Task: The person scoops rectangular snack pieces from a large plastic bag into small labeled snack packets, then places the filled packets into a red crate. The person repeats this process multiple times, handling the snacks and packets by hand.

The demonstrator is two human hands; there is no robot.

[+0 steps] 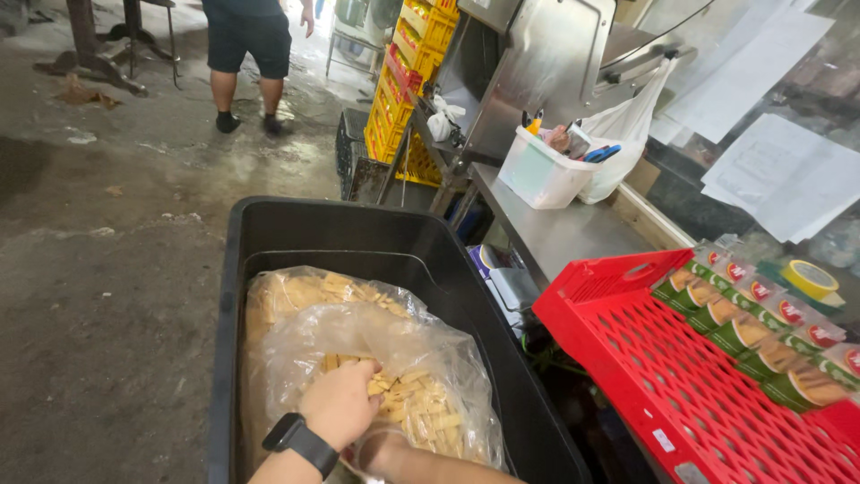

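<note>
A big black bin (448, 269) holds clear plastic bags (296, 332) full of pale yellow snack sticks (421, 408). My left hand (342, 403), with a black watch on the wrist, reaches into the open front bag, its fingers curled down into the sticks. My right forearm (430, 466) comes in from the bottom edge beneath the left hand. The right hand itself is hidden under the left hand and the plastic.
A red plastic crate (663, 358) at the right carries a row of sealed snack packs (761, 332). Behind it are a steel table (555, 233) with a white tub (537, 170), a yellow tape roll (811, 278) and stacked yellow crates (408, 72). A person (246, 54) stands on the wet concrete floor beyond.
</note>
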